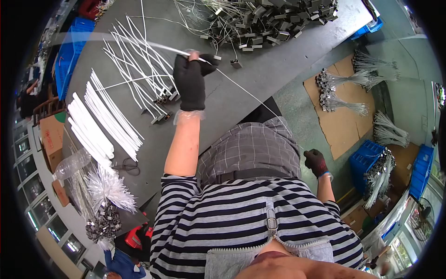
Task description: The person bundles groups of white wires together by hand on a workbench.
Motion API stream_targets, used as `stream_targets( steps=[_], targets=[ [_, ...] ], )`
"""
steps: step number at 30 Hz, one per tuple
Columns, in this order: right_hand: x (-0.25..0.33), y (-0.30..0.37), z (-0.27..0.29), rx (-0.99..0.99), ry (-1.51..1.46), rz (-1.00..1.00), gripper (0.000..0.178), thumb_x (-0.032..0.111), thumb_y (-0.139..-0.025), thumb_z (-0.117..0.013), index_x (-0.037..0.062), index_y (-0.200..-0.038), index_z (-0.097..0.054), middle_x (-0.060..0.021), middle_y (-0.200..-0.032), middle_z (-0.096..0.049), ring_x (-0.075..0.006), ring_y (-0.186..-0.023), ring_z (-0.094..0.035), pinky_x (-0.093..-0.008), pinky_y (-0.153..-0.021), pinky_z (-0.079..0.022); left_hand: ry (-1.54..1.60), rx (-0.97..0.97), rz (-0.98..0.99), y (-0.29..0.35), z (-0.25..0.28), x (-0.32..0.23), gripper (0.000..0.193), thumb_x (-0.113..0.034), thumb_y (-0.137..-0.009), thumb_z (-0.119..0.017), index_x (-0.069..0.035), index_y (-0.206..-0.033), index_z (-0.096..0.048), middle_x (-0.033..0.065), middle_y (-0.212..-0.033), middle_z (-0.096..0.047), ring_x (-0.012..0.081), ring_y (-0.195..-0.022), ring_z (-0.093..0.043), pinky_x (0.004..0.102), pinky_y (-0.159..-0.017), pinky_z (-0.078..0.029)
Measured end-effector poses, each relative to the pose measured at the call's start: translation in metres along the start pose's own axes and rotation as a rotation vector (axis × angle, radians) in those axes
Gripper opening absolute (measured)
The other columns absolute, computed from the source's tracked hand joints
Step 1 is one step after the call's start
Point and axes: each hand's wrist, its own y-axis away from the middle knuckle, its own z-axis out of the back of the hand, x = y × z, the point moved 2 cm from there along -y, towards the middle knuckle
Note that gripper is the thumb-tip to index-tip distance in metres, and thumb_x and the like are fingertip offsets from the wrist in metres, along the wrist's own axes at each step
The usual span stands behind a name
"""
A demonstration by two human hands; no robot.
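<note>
My left hand (pixel 190 83), in a black glove with bare fingertips, is raised over the grey table. Its fingers are closed around a long white sleeve tube (pixel 158 45), whose far end is smeared by motion to the left. From this hand a thin white wire (pixel 246 90) runs down to the right, across my lap toward my right hand. My right hand (pixel 316 162), also gloved, is held off to the right beside my hip with fingers pinched, apparently at the wire's end. Left of my left wrist lie several white-sleeved wires (pixel 139 69) with small metal blocks at their ends.
White tubes (pixel 90 128) lie on the table (pixel 223 100) at left, near scissors (pixel 127 166) and a plastic bottle (pixel 72 165). A heap of dark metal blocks (pixel 274 23) covers the far side. Wire bundles (pixel 344 79) lie on floor cardboard (pixel 344 130), near a blue crate (pixel 362 160).
</note>
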Motion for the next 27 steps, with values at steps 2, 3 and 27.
stream_targets(
  steps=[2,3,27],
  targets=[
    [0.017,0.001,-0.007,0.009,0.022,0.054,0.024,0.021,-0.082,-0.071,0.0058,-0.077,-0.054,-0.0053,-0.056,-0.053,-0.0160,-0.043,-0.048,-0.0294,-0.041,-0.037,0.128,-0.077,0.019,-0.004,0.009,0.003,0.018,-0.020,-0.099,-0.051,-0.002,-0.102,-0.052,0.0160,-0.088,-0.069,0.0242,-0.070,-0.069,0.0324,-0.066,-0.057],
    [0.019,0.002,-0.008,0.010,0.026,0.055,0.024,0.021,-0.082,-0.071,0.0058,-0.077,-0.054,-0.0053,-0.056,-0.053,-0.0160,-0.043,-0.048,-0.0294,-0.041,-0.037,0.129,-0.081,0.019,-0.003,0.011,-0.002,0.018,-0.020,-0.099,-0.051,-0.002,-0.102,-0.052,0.0160,-0.088,-0.069,0.0242,-0.070,-0.069,0.0324,-0.066,-0.057],
    [0.277,0.082,-0.232,0.471,-0.207,0.393,0.062,0.062,-0.096,-0.036,0.0071,-0.107,-0.063,-0.0040,-0.071,-0.060,-0.0117,-0.048,-0.052,-0.0253,-0.044,-0.041,-0.483,0.671,-0.210,0.078,-0.040,0.028,0.020,-0.015,-0.078,-0.073,-0.002,-0.092,-0.067,0.0064,-0.091,-0.068,0.0172,-0.087,-0.064,0.0416,-0.109,-0.035]
  ],
)
